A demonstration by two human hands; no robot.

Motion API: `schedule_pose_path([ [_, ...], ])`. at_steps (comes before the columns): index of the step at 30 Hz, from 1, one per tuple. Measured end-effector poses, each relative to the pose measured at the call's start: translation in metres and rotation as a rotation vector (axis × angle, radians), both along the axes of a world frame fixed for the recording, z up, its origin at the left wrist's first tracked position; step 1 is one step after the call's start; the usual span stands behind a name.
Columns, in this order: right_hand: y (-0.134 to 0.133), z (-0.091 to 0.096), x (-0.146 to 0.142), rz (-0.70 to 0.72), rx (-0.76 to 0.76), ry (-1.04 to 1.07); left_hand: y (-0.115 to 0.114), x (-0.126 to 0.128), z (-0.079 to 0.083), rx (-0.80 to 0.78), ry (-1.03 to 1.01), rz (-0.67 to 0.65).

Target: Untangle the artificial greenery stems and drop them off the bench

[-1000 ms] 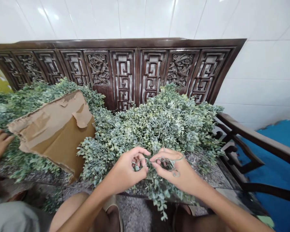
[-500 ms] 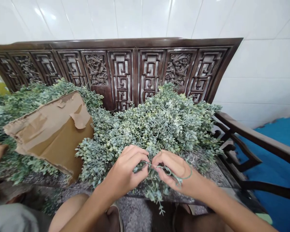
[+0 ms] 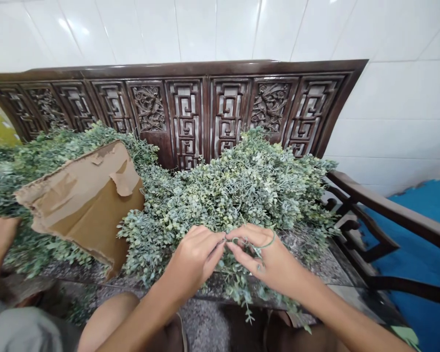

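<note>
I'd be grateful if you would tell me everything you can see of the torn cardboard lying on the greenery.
The torn piece of brown cardboard is a stiff-looking sheet, probably from a box, lying tilted on leafy green sprays at the left of the pile. Its upper face is ripped, showing paler paper patches, with a curled flap near the top edge. Its edges are ragged, and the foliage touches it around them.

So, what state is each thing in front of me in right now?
Left hand: pinching a thin green stem
Right hand: pinching it, stem looped across the fingers
Leafy sprigs: heaped up
Cardboard sheet: torn, leaning on the sprigs
Carved wooden bench: upright
</note>
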State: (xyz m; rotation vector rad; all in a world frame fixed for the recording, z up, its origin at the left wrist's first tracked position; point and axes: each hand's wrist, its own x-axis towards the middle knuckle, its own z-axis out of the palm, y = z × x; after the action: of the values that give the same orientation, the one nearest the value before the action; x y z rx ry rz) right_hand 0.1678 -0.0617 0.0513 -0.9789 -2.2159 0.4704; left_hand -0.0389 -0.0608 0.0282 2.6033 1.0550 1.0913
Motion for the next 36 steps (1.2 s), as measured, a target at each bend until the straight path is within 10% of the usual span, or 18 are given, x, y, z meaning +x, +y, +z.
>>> schedule_pose_path([
  [10, -0.001, -0.005, -0.002, -0.053, 0.204, -0.265, -0.004, 0.006, -0.003, -0.030, 0.149, 0.058],
  [21, 0.003, -0.006, 0.009, -0.114, -0.035, -0.162, -0.019, 0.029, -0.001, 0.029, 0.026, -0.021],
  [28, 0.001, 0.017, 0.034, -0.142, -0.188, 0.074, 0.006, 0.008, 0.010, -0.522, -0.620, 0.300],
  [36, -0.005, 0.005, 0.008, -0.080, -0.064, 0.101, 0.002, 0.022, 0.004, -0.702, -0.779, 0.092],
])
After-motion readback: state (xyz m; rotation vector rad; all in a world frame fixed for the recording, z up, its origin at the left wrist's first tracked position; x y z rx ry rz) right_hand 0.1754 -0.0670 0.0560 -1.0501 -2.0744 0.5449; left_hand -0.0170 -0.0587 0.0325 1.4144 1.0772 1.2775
